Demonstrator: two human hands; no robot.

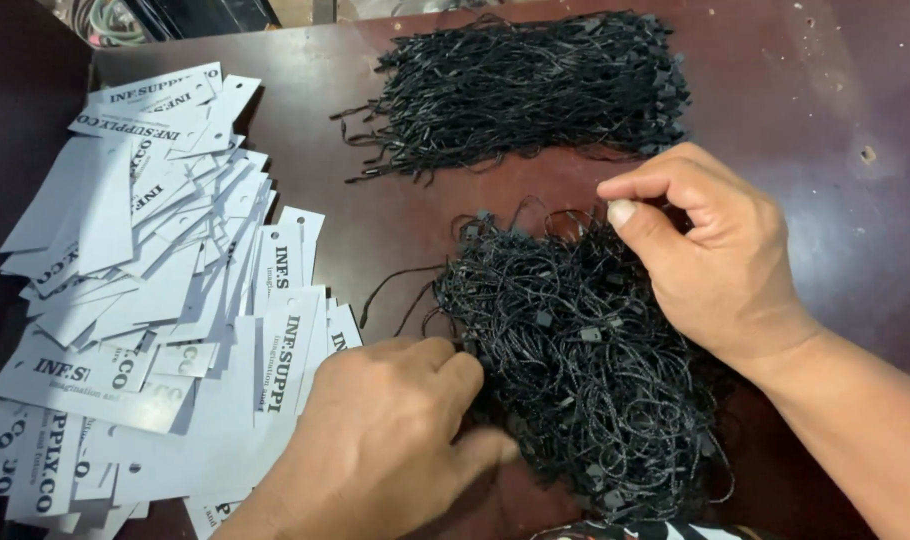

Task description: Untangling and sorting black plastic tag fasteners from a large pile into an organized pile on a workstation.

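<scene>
Right hand (710, 255) pinches one cord from the tangled black string-fastener pile (585, 370), isolating it. Left hand (390, 440), fingers curled and grasping nothing, steadies the pile beside white paper hang tags (155, 290) on the desk (855, 120).

Left hand (385, 440) lies palm-down, fingers curled; right hand (705, 250) pinches thumb against forefinger, wrist raised.

head view: taken from above, tilted steeply down | faces forward across table (835, 90) | close range, both hands fill the lower frame | left hand (385, 440) | right hand (705, 250) | no second view
</scene>
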